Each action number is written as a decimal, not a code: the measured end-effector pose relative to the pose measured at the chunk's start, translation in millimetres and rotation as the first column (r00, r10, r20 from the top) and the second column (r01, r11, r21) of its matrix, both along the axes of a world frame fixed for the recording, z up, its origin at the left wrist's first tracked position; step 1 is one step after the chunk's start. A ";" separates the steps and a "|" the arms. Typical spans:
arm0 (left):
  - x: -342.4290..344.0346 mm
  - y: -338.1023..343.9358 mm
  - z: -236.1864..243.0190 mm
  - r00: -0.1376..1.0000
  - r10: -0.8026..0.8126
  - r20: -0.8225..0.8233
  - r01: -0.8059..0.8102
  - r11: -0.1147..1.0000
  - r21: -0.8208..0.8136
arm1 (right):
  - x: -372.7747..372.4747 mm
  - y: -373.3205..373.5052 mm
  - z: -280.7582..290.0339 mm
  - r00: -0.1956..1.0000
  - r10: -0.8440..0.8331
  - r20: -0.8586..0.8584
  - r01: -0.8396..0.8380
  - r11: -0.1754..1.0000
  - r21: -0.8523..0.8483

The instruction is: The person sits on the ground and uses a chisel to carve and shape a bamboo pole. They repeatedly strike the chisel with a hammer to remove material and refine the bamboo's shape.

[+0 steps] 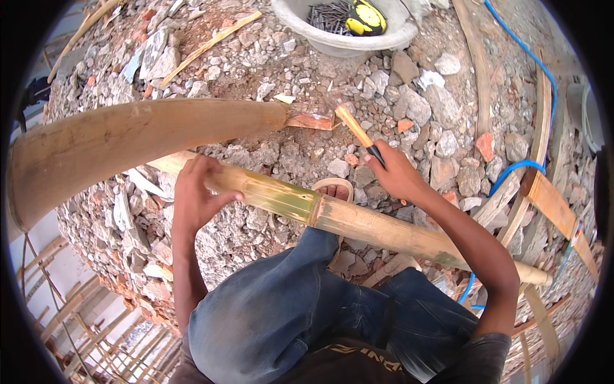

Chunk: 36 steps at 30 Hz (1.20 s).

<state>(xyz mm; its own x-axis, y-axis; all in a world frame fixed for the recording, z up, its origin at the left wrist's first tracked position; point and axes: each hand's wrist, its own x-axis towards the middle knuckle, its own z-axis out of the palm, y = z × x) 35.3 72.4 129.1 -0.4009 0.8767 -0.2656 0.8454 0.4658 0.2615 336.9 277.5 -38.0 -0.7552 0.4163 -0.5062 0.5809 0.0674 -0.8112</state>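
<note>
My left hand (198,195) grips a pale bamboo pole (377,227) with a greenish section, lying diagonally across my legs. In my right hand (396,169), above that pole, is a wooden-handled hammer (357,128) with a black grip, its head blurred. A thick brown bamboo pole (141,131) slants above my left hand, its end beside a broken red brick piece (310,120). My sandalled foot (332,191) shows behind the held pole.
Broken concrete and brick rubble (435,102) covers the ground. A grey tub (294,25) holds nails and a yellow tape measure (366,18). A blue hose (531,48) and wooden strips (550,205) lie at right. Bamboo scaffolding (83,326) shows lower left.
</note>
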 end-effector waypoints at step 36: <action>122.3 -12.0 202.5 0.507 -0.484 -0.713 0.749 0.657 0.087 | 308.5 -31.0 304.3 0.886 -0.373 -0.276 0.453 0.565 0.690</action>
